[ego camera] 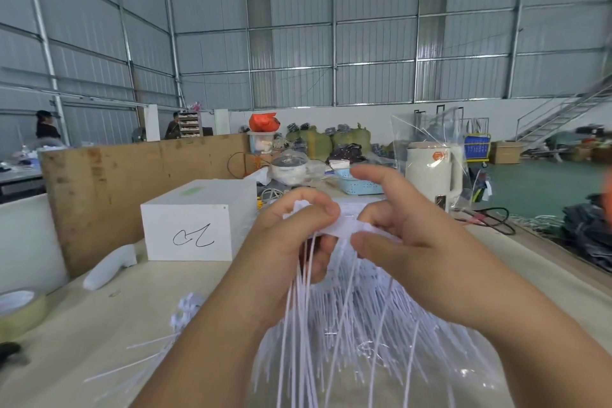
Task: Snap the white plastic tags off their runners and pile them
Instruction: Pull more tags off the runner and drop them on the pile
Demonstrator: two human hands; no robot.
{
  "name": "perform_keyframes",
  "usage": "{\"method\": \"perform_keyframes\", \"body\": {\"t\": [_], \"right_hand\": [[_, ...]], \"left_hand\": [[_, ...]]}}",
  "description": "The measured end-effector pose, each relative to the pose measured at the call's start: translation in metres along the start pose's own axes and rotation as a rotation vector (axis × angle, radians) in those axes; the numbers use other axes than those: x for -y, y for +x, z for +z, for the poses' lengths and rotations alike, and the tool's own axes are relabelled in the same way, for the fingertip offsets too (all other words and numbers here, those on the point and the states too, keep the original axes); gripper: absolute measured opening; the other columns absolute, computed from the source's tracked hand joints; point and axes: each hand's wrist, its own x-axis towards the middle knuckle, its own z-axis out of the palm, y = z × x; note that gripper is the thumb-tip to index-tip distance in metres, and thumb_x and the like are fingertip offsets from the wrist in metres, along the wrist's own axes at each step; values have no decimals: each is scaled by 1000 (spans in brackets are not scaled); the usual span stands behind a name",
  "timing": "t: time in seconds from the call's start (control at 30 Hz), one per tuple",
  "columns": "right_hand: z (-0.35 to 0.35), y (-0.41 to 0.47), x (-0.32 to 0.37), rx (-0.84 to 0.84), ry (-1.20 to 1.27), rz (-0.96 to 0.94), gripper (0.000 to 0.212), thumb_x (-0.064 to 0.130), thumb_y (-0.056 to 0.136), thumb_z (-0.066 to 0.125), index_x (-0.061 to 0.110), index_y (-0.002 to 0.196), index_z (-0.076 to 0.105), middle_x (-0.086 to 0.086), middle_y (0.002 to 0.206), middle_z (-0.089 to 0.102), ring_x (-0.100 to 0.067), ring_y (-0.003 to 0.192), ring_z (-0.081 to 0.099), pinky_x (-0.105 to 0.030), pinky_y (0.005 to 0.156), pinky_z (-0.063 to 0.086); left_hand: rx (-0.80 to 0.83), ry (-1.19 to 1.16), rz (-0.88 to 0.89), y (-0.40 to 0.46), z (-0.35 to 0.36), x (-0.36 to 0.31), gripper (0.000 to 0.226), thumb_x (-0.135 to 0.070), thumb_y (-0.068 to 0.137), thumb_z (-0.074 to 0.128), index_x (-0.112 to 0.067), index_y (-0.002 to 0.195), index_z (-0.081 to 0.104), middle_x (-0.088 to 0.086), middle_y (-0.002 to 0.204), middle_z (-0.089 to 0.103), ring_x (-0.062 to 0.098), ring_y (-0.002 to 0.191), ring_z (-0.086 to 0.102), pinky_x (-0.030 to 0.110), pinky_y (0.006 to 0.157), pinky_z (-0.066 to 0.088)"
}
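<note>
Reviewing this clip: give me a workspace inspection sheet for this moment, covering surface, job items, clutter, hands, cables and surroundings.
Surface: pale table, partly bare.
Job's things: bundle of white tags held up between both hands, thin stems hanging onto a loose heap; small pile at left.
Clutter: white box, tape roll, blue basket, cream kettle.
Grippers: left hand and right hand both pinch the bundle.
Cables: black cable at right.
Surroundings: warehouse, metal staircase.
</note>
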Motion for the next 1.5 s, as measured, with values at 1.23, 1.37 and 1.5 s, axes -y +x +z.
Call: {"method": "perform_keyframes", "body": {"t": [1.23,1.37,1.5], "right_hand": [[59,1,5,-659,-149,-63,44,51,90,57,19,61,46,13,53,47,-9,49,41,-18,45,30],[67,-1,3,-722,-194,-27,40,54,85,50,22,62,44,9,53,46,-12,54,43,-25,50,34],[74,-1,-3,-776,-212,-30,36,51,87,50,21,67,52,6,53,50,-15,58,50,-30,50,40]], "left_hand": [[-456,-172,265,-9,31,3,30,2,82,59,-23,66,50,0,55,41,13,48,39,22,45,33],[-464,-261,188,-9,34,8,28,-2,83,60,-22,67,48,2,60,37,14,51,36,25,50,30],[-381,-487,30,-8,37,11,28,-4,81,58,-22,64,45,2,64,36,13,51,36,23,49,32]]}}
